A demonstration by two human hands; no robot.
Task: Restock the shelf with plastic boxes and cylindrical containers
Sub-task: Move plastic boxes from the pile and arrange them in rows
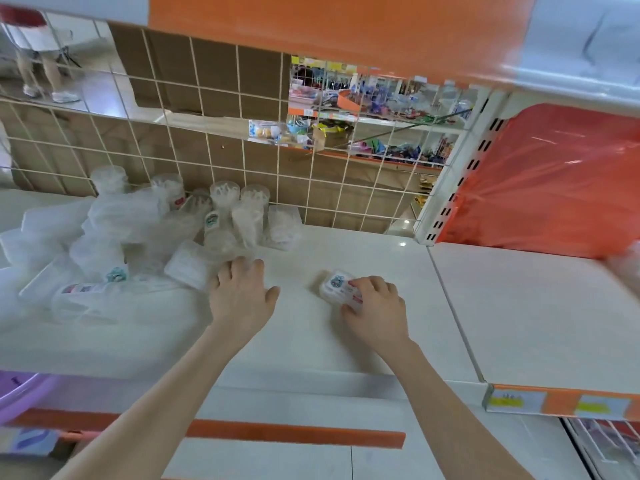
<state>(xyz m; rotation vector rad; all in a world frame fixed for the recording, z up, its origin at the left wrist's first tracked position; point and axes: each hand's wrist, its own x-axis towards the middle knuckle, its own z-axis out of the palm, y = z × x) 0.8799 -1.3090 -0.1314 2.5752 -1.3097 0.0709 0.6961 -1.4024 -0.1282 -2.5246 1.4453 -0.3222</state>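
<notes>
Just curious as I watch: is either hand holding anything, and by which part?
The right hand grips a small clear rectangular plastic box by its near right end; the left hand holds nothing.

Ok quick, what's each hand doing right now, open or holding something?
Left hand: open, fingers at the pile of clear containers, gripping nothing.
Right hand: gripping a small labelled plastic box on the shelf.

Bright, even light; wide-angle bending and motion blur toward the edges.
</notes>
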